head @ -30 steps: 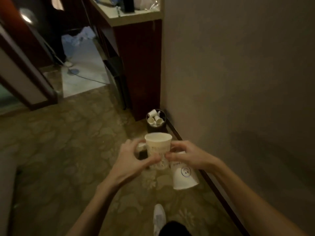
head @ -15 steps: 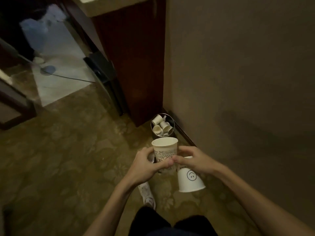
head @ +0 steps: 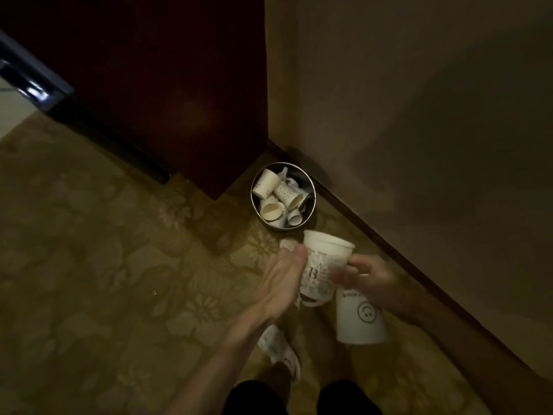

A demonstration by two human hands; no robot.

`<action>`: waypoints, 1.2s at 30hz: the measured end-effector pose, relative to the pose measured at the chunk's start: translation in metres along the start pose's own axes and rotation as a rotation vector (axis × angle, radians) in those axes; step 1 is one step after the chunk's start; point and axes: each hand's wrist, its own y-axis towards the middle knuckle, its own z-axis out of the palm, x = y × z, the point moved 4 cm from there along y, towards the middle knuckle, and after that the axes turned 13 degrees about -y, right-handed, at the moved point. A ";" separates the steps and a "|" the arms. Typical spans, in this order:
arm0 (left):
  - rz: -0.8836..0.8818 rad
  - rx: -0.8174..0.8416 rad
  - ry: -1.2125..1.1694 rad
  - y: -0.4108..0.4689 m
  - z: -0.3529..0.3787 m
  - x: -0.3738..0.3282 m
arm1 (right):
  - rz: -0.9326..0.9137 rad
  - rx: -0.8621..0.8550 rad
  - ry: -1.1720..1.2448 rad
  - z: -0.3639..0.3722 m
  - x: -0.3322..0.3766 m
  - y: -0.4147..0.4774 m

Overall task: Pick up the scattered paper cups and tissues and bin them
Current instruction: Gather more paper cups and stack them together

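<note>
A small round bin (head: 311, 187) stands on the carpet in the corner between the dark cabinet and the wall, holding several paper cups (head: 270, 209). Just in front of it, my left hand (head: 281, 283) holds a patterned paper cup (head: 321, 265) upright from its left side, with another cup's rim (head: 288, 244) showing behind its fingers. My right hand (head: 371, 278) touches the same cup from the right and holds a white cup with a smiley face (head: 360, 320) upside down beneath it.
A dark red cabinet side (head: 179, 94) rises left of the bin, and a beige wall (head: 419, 115) with a dark skirting board runs along the right. Patterned carpet (head: 104, 250) spreads to the left. My white shoe (head: 281, 351) is below the hands.
I have walked closer to the bin and look more steeply down at it. Both hands still carry the cups, now just short of the bin's rim.
</note>
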 end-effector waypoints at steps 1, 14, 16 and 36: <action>0.013 -0.025 -0.065 0.021 -0.005 0.008 | 0.008 -0.026 0.023 -0.002 -0.004 0.021; 0.220 -0.247 0.331 0.250 -0.033 0.109 | 0.263 -0.226 0.221 -0.061 -0.082 0.213; 0.250 -0.201 0.338 0.267 -0.025 0.127 | 0.292 -0.228 0.220 -0.063 -0.090 0.228; 0.380 -0.254 0.345 0.287 -0.059 0.111 | 0.278 -0.220 0.038 -0.057 -0.066 0.318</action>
